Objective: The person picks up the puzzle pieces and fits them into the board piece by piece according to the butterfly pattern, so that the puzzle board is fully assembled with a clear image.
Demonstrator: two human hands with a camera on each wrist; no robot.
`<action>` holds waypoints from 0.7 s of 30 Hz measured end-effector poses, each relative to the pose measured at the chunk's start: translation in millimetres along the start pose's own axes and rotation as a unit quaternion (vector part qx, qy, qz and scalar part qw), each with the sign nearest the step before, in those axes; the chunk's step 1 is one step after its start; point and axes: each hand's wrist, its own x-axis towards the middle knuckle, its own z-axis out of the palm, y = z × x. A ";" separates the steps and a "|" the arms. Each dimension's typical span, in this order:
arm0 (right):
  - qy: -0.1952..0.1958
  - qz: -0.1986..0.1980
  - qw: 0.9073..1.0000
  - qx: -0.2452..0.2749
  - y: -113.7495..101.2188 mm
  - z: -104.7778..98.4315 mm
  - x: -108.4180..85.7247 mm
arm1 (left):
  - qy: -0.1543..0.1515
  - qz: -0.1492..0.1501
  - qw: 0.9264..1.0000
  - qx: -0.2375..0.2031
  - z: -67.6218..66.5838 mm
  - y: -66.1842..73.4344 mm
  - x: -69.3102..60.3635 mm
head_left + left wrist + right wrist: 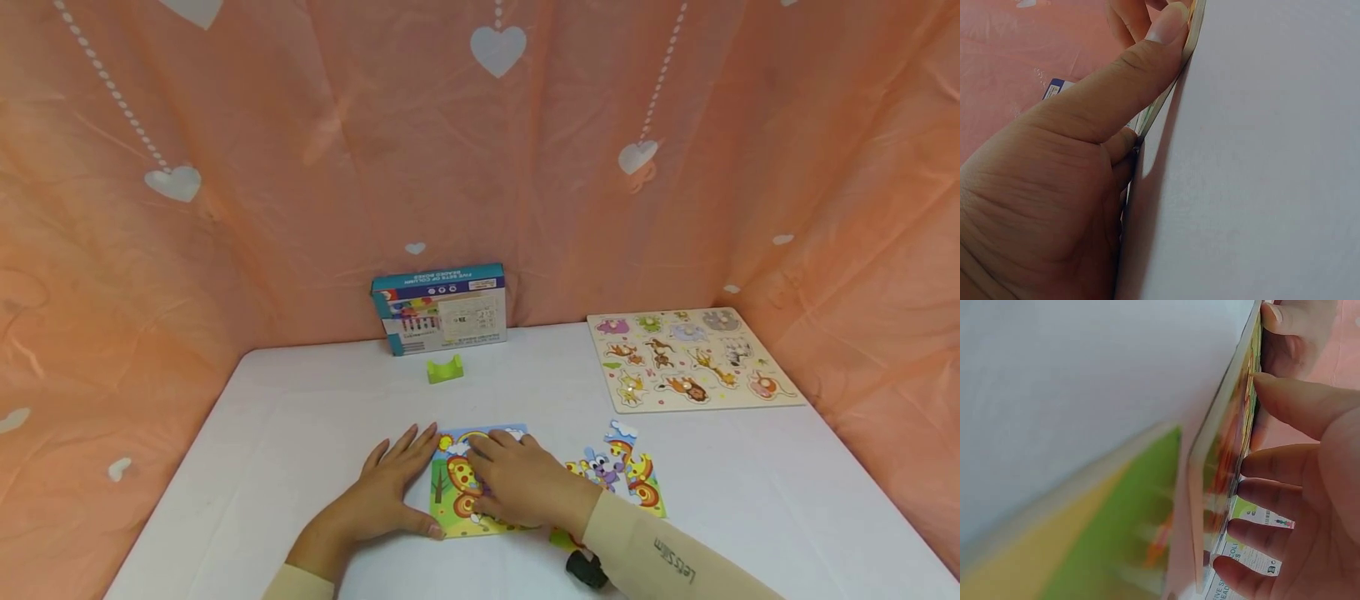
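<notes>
A colourful picture jigsaw puzzle (pixel 441 473) lies flat on the white table, with a sun, a tree and a cartoon figure on its face. My left hand (pixel 386 497) lies along its left edge, fingers spread and straight, the thumb touching the lower left corner. Over the middle and right of the puzzle is my right hand (pixel 522 483); its fingertips touch the picture in the right wrist view. The palm covers much of the picture there. Just to the right are joined or overlapping puzzle pieces (pixel 643 477), partly hidden behind the right forearm.
A wooden board of animal shapes (pixel 682 367) lies at the back right. At the back stands a blue and white box (pixel 450 312), with a small green curved block (pixel 446 369) before it. Orange cloth (pixel 337 167) walls the table in. A black object (pixel 587 569) sits at the right wrist.
</notes>
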 end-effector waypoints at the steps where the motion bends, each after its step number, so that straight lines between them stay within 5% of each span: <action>1: 0.001 -0.001 1.000 0.012 1.2 0.4 0.4 | 0.000 0.000 1.000 -0.002 0.1 -0.2 -0.2; 5: 0.008 -0.004 0.996 0.093 8.3 0.8 0.4 | -0.005 -0.009 1.000 -0.007 -0.4 0.5 -0.4; 10: 0.020 0.007 0.975 0.220 20.3 -5.6 -6.0 | -0.008 -0.014 1.000 -0.002 -0.8 0.4 0.0; 15: 0.049 0.029 0.946 0.320 32.8 -15.3 -20.2 | -0.010 -0.024 1.000 -0.004 -0.8 2.4 0.9; 21: 0.119 0.030 0.895 0.429 49.6 -20.1 -41.0 | -0.015 -0.031 0.999 -0.004 0.3 1.5 3.8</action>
